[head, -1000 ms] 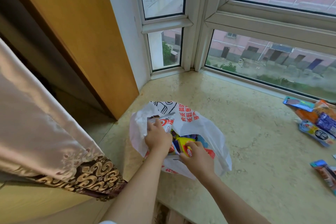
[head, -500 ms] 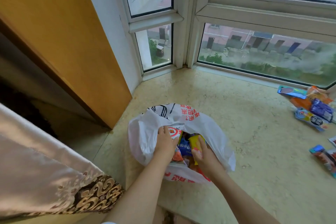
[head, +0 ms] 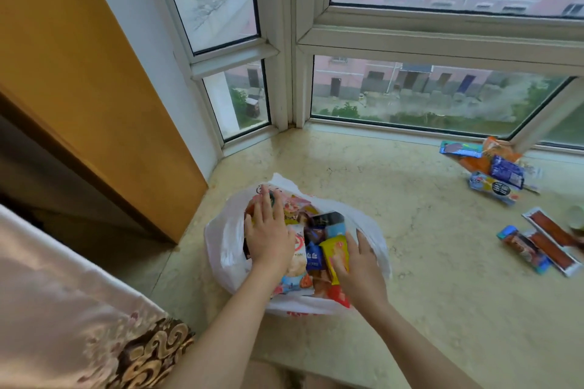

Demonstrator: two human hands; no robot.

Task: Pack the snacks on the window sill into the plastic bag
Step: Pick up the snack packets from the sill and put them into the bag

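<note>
On the window sill the plastic bag lies spread open, packets showing inside. Left hand presses flat-fingered on them; right hand, fingers straight, touches a yellow packet. Settling seems underway; next, probably, reaching right for the loose snacks.

A home, upstairs. A marble window sill fills a bay window at 12 o'clock. An embroidered curtain hangs at 8 o'clock.
</note>
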